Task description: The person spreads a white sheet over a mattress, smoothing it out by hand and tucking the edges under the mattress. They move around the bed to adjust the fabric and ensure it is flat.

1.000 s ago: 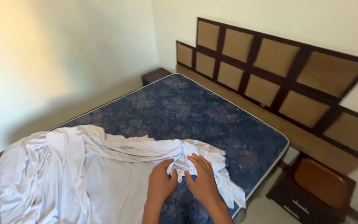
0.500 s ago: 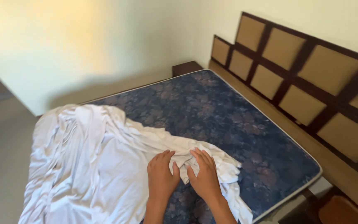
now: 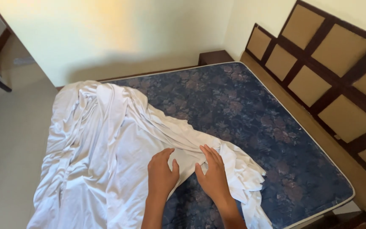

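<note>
1. Left hand [image 3: 162,174]: flat, fingers spread, palm down on white sheet [image 3: 106,148]; pressing it, not gripping.
2. Right hand [image 3: 213,176]: also open & flat, fingers resting on a bunched fold of the sheet, thumb near left hand's thumb.
3. Sheet: crumpled, covers left part of mattress [image 3: 250,114], hangs over near & left edges.
4. Mattress: dark blue floral, bare on right side.
5. Panelled headboard [image 3: 331,80] along right; dark nightstand [image 3: 214,57] at far corner.

The white sheet [image 3: 106,144] covers the mattress's [image 3: 242,110] left half and runs off the bottom edge
</note>
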